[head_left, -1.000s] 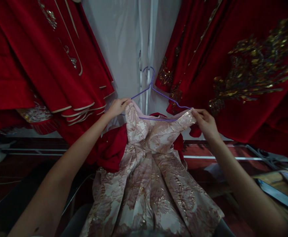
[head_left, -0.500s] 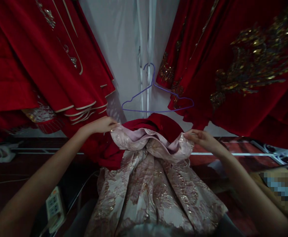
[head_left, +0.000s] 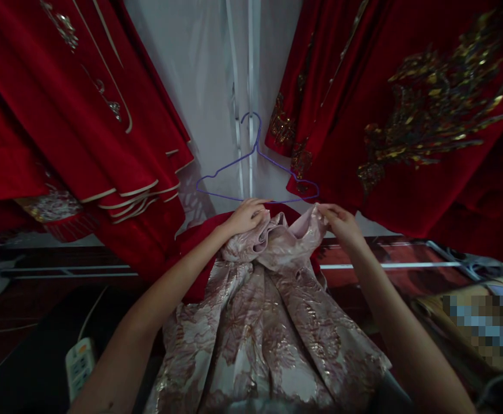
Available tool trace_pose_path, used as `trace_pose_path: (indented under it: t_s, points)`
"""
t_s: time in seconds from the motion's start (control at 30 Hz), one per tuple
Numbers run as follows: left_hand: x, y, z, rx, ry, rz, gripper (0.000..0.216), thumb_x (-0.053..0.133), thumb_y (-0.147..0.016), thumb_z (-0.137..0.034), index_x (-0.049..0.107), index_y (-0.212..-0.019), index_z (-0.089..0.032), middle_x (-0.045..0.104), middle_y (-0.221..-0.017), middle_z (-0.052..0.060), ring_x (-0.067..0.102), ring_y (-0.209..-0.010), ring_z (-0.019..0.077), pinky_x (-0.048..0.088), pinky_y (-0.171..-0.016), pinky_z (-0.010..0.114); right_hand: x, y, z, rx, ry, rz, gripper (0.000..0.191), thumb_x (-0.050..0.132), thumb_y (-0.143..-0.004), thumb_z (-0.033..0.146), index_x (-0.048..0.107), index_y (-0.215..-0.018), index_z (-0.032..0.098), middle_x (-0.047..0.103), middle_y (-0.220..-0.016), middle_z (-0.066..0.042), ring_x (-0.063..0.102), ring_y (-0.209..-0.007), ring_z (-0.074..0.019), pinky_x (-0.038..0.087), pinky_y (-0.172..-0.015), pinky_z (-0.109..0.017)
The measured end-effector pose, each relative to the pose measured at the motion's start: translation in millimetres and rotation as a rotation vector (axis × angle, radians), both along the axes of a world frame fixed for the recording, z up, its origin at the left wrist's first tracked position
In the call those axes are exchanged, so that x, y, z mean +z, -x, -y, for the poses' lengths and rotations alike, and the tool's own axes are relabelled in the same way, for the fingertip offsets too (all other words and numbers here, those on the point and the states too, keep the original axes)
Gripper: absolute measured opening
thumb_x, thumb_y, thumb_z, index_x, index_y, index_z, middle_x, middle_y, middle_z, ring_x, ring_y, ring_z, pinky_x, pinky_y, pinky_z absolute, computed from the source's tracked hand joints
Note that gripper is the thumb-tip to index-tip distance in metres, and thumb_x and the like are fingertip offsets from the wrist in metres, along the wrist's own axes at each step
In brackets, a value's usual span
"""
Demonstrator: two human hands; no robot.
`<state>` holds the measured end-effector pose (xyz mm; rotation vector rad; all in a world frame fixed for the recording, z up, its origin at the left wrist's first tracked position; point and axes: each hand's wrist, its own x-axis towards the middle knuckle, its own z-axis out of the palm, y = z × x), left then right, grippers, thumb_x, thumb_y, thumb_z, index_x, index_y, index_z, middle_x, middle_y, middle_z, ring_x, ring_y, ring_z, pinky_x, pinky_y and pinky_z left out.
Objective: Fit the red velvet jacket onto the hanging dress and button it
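Observation:
A pale pink, metallic brocade garment (head_left: 277, 333) with deep pleats spreads out in front of me; whether it is a skirt or a dress I cannot tell. My left hand (head_left: 251, 217) bends its fingers over the garment's wide top band, left of the middle, where the cloth is bunched into folds. At the band's right end, my right hand (head_left: 340, 223) pinches the edge between thumb and fingers. The smooth pink lining shows between the hands. Just beyond them is a thin purple hanger (head_left: 258, 155), with no garment on it. Red cloth (head_left: 193, 236) lies behind the band.
Red garments with beads and pale trim (head_left: 148, 126) hang at left; others with gold sequin embroidery (head_left: 433, 109) hang at right. A white metal rail (head_left: 389, 265) runs low behind. A power strip (head_left: 79, 365) is at lower left, a tan bundle (head_left: 433, 310) at right.
My left hand has moved right, from the band's left end toward its middle, and the band there has bunched up. My right hand still pinches the right end, slightly higher in view.

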<state>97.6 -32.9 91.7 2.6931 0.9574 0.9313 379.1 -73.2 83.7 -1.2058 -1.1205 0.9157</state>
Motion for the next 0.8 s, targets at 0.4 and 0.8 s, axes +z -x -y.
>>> trace_pose_path:
  t_s: [0.4, 0.8]
  points:
    - [18.8, 7.6, 40.0, -0.027, -0.009, 0.015, 0.032, 0.037, -0.095, -0.036, 0.065, -0.091, -0.020, 0.058, -0.131, 0.005, 0.052, -0.119, 0.0183, 0.038, -0.103, 0.042, -7.0, -14.2, -17.2, -0.401, -0.181, -0.229, 0.042, 0.074, -0.061, 0.047, 0.066, -0.091, 0.019, 0.068, -0.101, -0.008, 0.065, -0.088, -0.0229, 0.054, -0.066, -0.033]
    - [16.4, -2.6, 41.2, -0.029, 0.035, 0.047, 0.032, 0.036, -0.096, -0.036, 0.064, -0.091, -0.020, 0.057, -0.132, 0.005, 0.052, -0.120, 0.0185, 0.038, -0.102, 0.040, 54.3, 51.5, -43.6, -0.229, -0.551, 0.678, 0.030, 0.053, -0.085, 0.048, 0.060, -0.089, 0.020, 0.067, -0.086, -0.006, 0.061, -0.078, -0.0220, 0.045, -0.073, -0.033]
